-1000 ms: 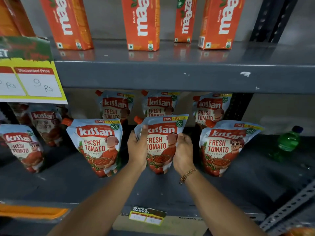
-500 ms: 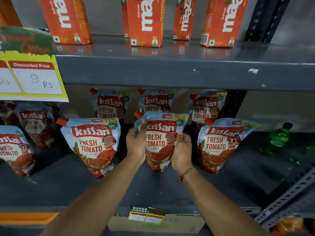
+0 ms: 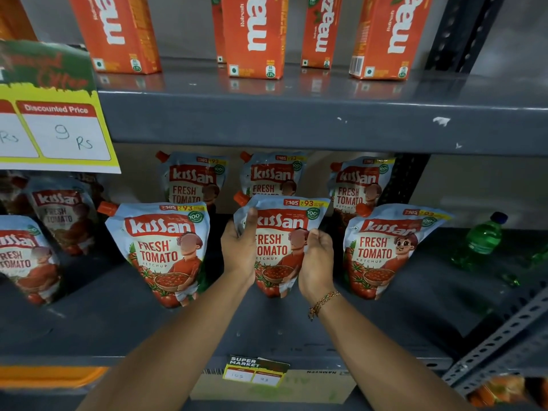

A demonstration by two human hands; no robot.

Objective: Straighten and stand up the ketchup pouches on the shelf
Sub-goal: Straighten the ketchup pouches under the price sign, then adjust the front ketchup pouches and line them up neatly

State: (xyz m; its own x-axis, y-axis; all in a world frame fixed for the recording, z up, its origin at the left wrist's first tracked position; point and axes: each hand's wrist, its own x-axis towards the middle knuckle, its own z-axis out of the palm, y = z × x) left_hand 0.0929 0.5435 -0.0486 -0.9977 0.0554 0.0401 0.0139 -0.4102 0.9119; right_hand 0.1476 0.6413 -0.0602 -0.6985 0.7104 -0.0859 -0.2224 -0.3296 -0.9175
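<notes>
Pale blue Kissan ketchup pouches with red spouts stand on the grey lower shelf [image 3: 296, 330]. The middle front pouch [image 3: 280, 241] stands upright between my hands. My left hand [image 3: 238, 253] grips its left edge, thumb on the front. My right hand [image 3: 315, 262] pinches its right edge. A front left pouch [image 3: 161, 250] and a front right pouch [image 3: 382, 250] stand beside it, the right one leaning right. Three more pouches [image 3: 192, 179] stand in the back row, and others [image 3: 60, 215] lean at the far left.
The upper shelf [image 3: 296, 123] holds several orange Maaza juice cartons [image 3: 255, 34]. A yellow discounted-price sign [image 3: 56, 129] hangs at left. A green plastic bottle [image 3: 483, 235] sits at the right of the lower shelf. A small price tag [image 3: 255, 372] marks the front edge. A perforated metal upright [image 3: 498, 348] runs at lower right.
My hands keep their hold on the middle pouch, which has hardly moved. The view has shifted slightly down and closer to the shelf.
</notes>
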